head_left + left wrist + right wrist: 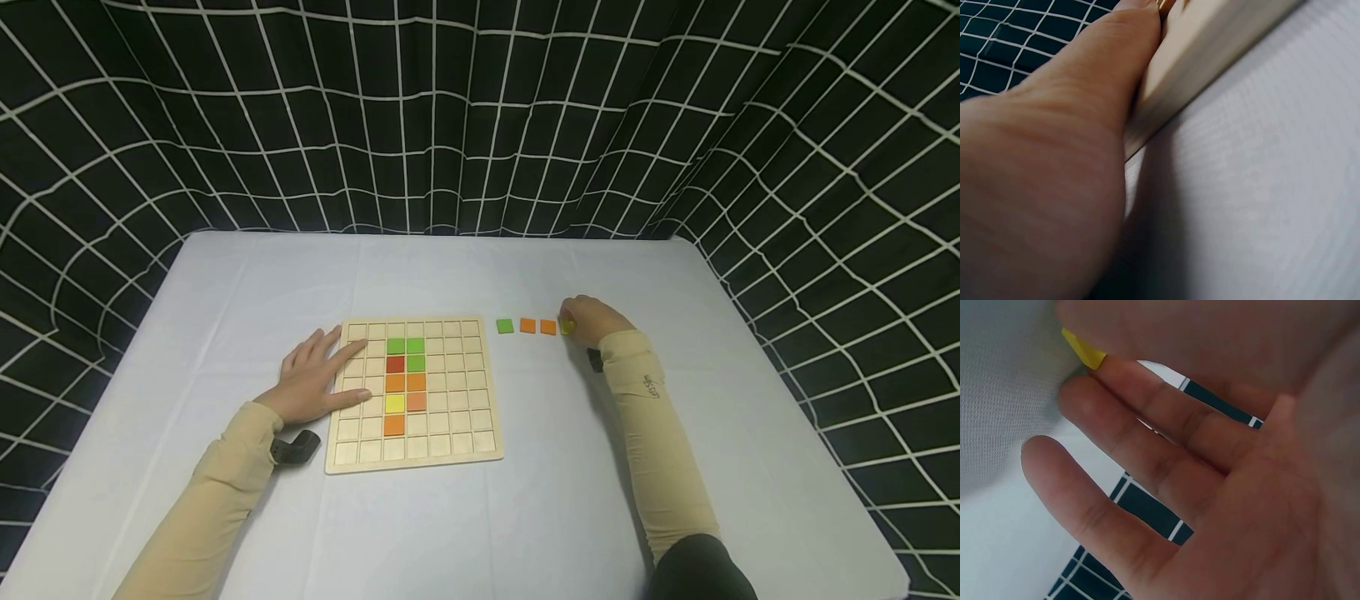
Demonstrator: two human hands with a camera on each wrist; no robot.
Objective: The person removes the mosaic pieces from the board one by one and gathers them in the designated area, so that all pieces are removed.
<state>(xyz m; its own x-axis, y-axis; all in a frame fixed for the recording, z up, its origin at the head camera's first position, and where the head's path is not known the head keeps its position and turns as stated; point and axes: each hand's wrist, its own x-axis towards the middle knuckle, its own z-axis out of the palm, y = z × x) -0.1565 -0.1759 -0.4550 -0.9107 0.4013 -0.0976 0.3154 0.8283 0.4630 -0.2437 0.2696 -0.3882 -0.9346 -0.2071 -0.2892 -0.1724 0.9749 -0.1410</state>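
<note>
A square wooden grid board (457, 421) lies on the table, with two columns of colored square tiles set in its cells: green, red, orange, yellow and salmon. My left hand (311, 383) rests on the board's left edge, fingers spread, with thumb and index finger reaching over the cells. In the left wrist view the thumb (1100, 69) lies against the board's rim (1179, 69). To the right of the board, my right hand (596, 321) pinches a yellow tile (1084, 349) between thumb and index finger, close to the tabletop. The fingers partly hide this tile.
In a row left of the right hand lie a green tile (505, 326) and two orange tiles, the nearer orange tile (548, 327) close to the fingertips. A white cloth (555, 500) covers the table. Black curtains with a white grid (450, 125) stand around its back and sides.
</note>
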